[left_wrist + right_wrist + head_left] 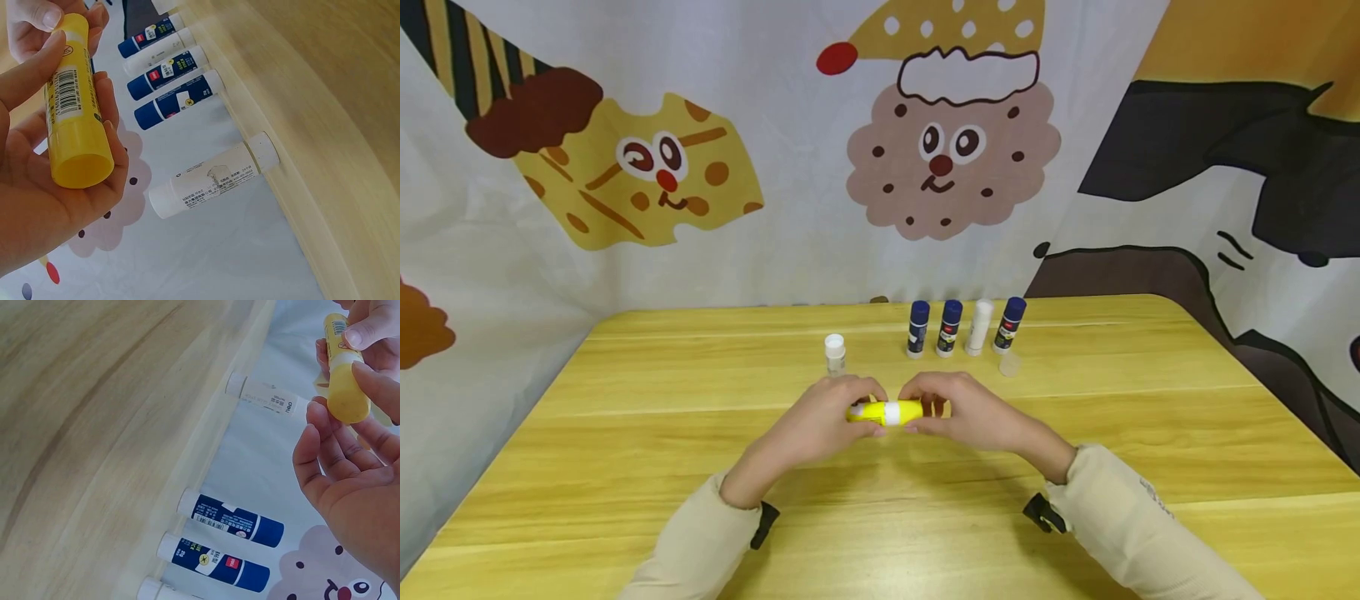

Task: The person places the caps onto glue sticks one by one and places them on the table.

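Observation:
Both hands hold a yellow glue stick (887, 413) that lies level above the table, with a white band around its middle. My left hand (827, 418) grips its left end, thumb along the near side. In the left wrist view, the stick's printed barcode label (65, 94) and a round yellow end show. My right hand (967, 412) pinches the right end between thumb and fingers; in the right wrist view, this smooth yellow end (347, 397) rests at the fingertips. Just behind the left hand stands a white glue stick (835, 352), its lower part hidden in the head view.
Farther right stand a blue glue stick (918, 329), a second blue one (950, 328), a white one (980, 327) and another blue one (1010, 325). A small pale disc (1009, 364) lies before them. A cartoon-printed cloth (805, 250) hangs behind the wooden table (625, 433).

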### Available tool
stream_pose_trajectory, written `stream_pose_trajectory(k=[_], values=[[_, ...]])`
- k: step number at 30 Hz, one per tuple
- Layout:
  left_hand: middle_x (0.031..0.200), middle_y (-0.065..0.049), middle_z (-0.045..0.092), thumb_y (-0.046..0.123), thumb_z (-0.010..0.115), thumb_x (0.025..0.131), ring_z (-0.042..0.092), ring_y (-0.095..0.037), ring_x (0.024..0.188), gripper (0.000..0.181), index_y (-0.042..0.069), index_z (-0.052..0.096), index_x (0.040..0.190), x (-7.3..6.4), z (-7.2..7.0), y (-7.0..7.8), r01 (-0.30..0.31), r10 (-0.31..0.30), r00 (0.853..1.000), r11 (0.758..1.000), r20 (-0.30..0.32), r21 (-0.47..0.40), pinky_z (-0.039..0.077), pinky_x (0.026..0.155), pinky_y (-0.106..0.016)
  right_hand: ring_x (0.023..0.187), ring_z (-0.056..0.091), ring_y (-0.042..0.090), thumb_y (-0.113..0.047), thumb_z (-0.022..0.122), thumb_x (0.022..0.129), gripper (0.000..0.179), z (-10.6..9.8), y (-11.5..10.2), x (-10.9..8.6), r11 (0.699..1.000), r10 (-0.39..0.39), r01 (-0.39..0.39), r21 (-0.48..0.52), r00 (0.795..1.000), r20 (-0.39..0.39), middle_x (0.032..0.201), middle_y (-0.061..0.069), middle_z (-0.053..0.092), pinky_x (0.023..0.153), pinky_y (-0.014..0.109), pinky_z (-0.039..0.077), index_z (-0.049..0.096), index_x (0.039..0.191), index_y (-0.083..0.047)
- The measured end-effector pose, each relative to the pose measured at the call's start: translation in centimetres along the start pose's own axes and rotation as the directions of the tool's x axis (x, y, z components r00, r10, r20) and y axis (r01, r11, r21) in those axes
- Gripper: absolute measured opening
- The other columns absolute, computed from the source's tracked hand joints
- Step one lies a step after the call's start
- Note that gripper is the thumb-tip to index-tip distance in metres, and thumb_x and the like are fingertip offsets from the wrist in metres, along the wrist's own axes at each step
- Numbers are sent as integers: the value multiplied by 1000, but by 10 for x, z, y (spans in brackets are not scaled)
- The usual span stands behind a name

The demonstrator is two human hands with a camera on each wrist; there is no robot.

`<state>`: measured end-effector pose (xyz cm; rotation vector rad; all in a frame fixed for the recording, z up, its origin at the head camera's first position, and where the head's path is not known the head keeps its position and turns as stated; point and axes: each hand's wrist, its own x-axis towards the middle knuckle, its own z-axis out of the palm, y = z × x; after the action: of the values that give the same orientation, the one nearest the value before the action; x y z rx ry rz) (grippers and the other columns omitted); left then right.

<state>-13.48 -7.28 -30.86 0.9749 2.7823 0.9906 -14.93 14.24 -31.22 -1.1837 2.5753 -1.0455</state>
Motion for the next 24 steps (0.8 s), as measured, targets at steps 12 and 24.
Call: stream_pose_trajectory(k=[12,24], values=[[86,2,60,10,74,76,49,-11,73,21,7,64,94,0,0,0,17,-17,1000,1000,10,-3,45,66,-27,71,52,8,-10,67,83,23,0,2,-1,999,-21,21,24,1000,-8,88,-3,60,63,27,49,61,104,-5],[87,0,62,8,74,76,52,-11,73,22,6,64,95,0,0,2,-25,25,1000,1000,1,-4,46,66,-27,69,52,9,-8,67,83,21,-1,0,-1,999,-34,34,37,999,-9,85,-3,59,62,27,49,60,103,-5]])
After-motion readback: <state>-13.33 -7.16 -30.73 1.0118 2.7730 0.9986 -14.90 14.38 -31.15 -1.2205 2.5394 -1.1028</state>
